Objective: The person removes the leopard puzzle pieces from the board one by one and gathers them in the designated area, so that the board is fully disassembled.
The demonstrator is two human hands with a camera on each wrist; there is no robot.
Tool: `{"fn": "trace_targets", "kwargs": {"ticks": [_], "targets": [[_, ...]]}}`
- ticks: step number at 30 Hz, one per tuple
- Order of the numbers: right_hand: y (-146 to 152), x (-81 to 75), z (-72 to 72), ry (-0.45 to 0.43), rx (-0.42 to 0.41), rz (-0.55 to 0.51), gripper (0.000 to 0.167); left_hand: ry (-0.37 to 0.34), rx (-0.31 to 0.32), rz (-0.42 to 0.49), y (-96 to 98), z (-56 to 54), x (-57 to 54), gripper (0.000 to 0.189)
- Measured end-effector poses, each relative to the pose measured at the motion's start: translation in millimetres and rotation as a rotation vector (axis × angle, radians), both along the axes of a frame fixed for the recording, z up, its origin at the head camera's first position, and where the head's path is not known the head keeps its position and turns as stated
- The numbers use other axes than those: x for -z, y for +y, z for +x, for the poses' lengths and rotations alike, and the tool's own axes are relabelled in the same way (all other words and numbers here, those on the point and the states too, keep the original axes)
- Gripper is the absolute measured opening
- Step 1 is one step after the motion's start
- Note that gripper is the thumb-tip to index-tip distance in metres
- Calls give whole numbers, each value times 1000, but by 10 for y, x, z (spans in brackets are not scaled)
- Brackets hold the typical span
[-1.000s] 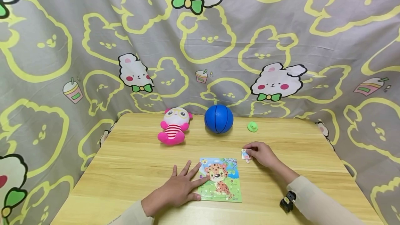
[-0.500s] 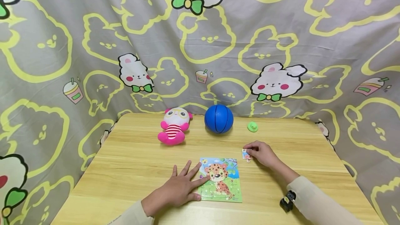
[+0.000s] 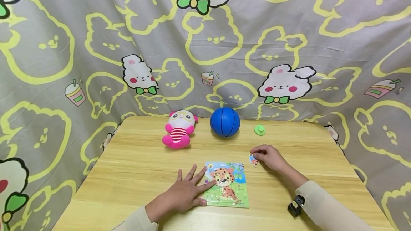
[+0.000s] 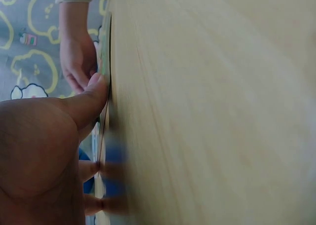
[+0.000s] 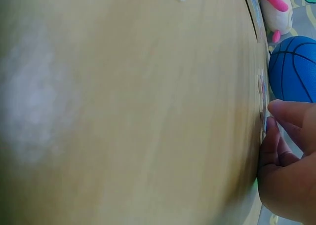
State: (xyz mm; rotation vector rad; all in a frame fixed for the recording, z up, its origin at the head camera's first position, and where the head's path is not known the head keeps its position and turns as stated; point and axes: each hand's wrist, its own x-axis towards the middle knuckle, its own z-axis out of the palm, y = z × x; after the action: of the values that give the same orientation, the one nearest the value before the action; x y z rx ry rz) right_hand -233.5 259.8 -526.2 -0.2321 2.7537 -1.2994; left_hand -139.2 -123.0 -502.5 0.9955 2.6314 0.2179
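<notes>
Blue and green leopard puzzle [image 3: 226, 185] touches the splayed left hand [image 3: 187, 191]; right hand [image 3: 269, 157] pinches a piece [image 3: 252, 158].

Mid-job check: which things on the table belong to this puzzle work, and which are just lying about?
Part of the job:
leopard jigsaw puzzle, touched by the left hand
loose puzzle piece, pinched by the right hand

Just lying about, touched by neither hand:
pink panda plush toy
blue basketball
green toy duck
</notes>
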Motion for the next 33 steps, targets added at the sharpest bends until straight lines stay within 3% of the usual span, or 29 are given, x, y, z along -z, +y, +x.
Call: {"fn": "trace_targets", "kwargs": {"ticks": [17, 24, 33], "targets": [[-117, -167, 29, -37, -36, -38, 20, -4, -3, -3, -8, 2, 12, 67], [-232, -208, 58, -79, -81, -116, 24, -1, 0, -1, -6, -1, 14, 67], [-424, -224, 115, -40, -100, -82, 22, 6, -1, -7, -4, 1, 11, 67]]}}
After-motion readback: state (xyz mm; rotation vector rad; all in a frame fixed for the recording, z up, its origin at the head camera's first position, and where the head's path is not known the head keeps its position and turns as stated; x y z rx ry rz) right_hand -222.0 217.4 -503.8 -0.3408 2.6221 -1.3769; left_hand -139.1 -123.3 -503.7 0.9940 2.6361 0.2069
